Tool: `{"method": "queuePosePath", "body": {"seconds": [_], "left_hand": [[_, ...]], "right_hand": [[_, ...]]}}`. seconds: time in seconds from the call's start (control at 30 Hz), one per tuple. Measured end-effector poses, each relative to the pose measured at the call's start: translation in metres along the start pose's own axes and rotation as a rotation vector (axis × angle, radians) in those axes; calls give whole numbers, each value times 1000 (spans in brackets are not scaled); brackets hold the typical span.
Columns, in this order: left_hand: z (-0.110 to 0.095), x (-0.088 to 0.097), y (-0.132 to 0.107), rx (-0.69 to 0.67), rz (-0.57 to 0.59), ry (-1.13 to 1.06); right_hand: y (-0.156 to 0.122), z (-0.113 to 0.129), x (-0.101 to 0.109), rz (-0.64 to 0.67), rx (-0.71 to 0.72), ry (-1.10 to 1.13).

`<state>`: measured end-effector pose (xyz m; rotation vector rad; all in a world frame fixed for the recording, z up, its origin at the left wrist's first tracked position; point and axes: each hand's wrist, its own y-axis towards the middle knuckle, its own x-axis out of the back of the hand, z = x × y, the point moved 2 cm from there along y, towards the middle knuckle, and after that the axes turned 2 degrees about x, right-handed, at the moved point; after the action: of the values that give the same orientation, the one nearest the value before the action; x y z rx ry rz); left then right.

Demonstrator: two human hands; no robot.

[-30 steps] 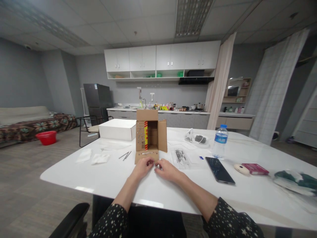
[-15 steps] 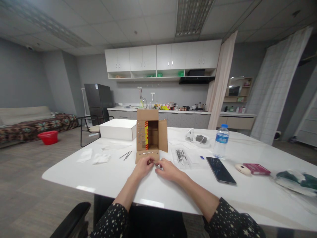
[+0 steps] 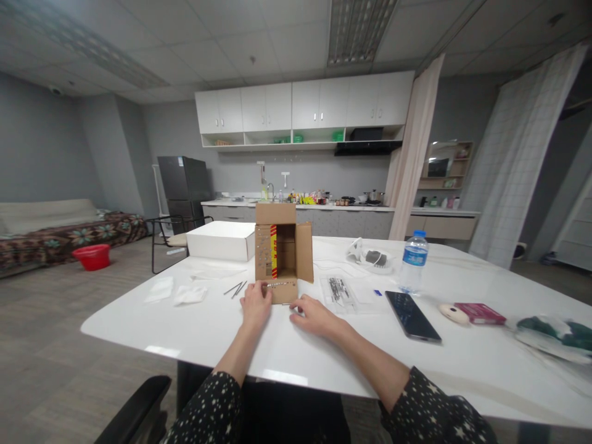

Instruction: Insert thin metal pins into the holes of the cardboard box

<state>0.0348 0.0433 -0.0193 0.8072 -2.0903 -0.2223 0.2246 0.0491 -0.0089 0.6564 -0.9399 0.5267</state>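
Observation:
An open cardboard box (image 3: pixel 283 253) lies on its side on the white table (image 3: pixel 324 357), its lower flap (image 3: pixel 280 290) stuck with a row of small metal pieces. My left hand (image 3: pixel 256 305) rests on the left end of that flap, fingers curled against it. My right hand (image 3: pixel 312 313) lies on the table just right of the flap, fingers pinched over a small thing I cannot make out. Two thin metal rods (image 3: pixel 235 288) lie left of the box.
A clear bag of metal parts (image 3: pixel 340 291), a phone (image 3: pixel 411 316), a water bottle (image 3: pixel 413 262), a red packet (image 3: pixel 478 313) and a white box (image 3: pixel 221 240) sit on the table. White tissues (image 3: pixel 187 294) lie at left. A chair arm (image 3: pixel 134 413) is below.
My left hand moved left and up from beside the right hand onto the left end of the flap. The right hand stayed nearly still.

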Motion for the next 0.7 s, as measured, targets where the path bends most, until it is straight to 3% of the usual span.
{"method": "queuePosePath", "body": {"seconds": [0.7], "left_hand": [[1, -5, 4, -42, 9, -46]], "right_hand": [[-1, -1, 1, 14, 11, -10]]}}
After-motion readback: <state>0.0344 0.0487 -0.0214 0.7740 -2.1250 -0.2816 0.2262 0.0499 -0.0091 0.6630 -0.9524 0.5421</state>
